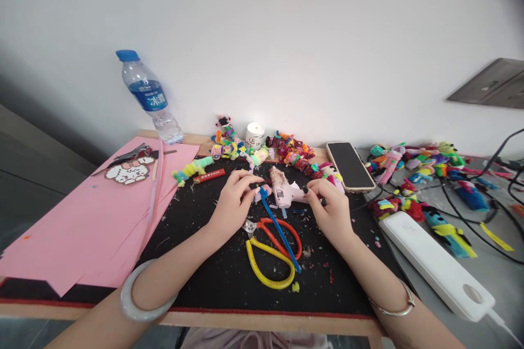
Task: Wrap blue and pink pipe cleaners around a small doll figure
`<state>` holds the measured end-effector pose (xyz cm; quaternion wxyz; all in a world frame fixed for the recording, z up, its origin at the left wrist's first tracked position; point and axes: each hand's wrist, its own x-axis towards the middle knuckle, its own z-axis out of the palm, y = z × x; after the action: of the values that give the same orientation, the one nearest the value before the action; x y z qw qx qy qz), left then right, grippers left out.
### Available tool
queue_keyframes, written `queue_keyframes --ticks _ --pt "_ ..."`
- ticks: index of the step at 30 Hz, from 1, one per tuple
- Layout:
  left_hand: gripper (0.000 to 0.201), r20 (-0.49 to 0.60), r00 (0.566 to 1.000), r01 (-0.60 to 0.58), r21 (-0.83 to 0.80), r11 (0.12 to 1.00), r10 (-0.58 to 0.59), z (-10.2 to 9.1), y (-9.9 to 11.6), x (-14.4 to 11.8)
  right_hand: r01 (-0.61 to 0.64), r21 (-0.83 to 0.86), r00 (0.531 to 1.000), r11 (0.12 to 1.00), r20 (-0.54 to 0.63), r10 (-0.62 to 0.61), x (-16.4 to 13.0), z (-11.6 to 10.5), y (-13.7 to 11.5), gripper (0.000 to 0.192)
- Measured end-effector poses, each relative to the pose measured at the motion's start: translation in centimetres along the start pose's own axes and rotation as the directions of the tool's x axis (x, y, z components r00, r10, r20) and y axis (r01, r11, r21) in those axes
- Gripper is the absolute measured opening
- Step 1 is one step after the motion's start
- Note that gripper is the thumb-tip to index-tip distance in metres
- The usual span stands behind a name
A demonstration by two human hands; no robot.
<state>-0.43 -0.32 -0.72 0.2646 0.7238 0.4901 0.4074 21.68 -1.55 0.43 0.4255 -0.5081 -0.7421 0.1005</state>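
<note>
Near the middle of the black mat, my left hand (235, 202) is closed in a pinch on a blue pipe cleaner (282, 235). The pipe cleaner is bent at its upper end, beside a small pink piece, and its tail hangs over the scissors. A pale pink hot glue gun (286, 194) with a stained nozzle lies right of that hand. My right hand (329, 210) has its fingers closed at the end of the glue gun's handle; part of the grip is hidden. Below lie scissors (272, 283) with one red and one yellow handle.
Pink paper sheets (94, 218) cover the left side, near a leaning water bottle (149, 98). Fuzzy figures (297, 155), a white cup (255, 135) and a phone (351, 166) line the back. At right are more figures, cables and a white power strip (438, 267).
</note>
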Motion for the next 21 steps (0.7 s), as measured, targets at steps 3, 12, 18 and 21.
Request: queue_keyframes --ticks 3,12,18,21 --pt "0.024 -0.046 0.998 -0.042 0.027 0.999 0.043 -0.2 0.2 0.1 -0.014 0.000 1.000 1.000 -0.022 0.014 0.2 -0.1 0.2 0.014" --pt "0.015 -0.029 1.000 0.005 -0.071 0.997 -0.007 -0.5 0.5 0.1 0.001 -0.045 1.000 0.999 0.022 0.000 0.3 -0.2 0.3 0.025" --pt "0.021 0.016 0.999 -0.043 -0.048 0.998 0.044 -1.0 1.1 0.1 -0.001 -0.059 1.000 0.998 0.011 0.001 0.2 -0.5 0.0 0.011" --pt "0.021 0.142 0.989 -0.038 -0.080 0.996 0.049 -1.3 1.3 0.1 0.000 -0.025 0.994 1.000 0.110 0.003 0.5 -1.0 -0.5 0.013"
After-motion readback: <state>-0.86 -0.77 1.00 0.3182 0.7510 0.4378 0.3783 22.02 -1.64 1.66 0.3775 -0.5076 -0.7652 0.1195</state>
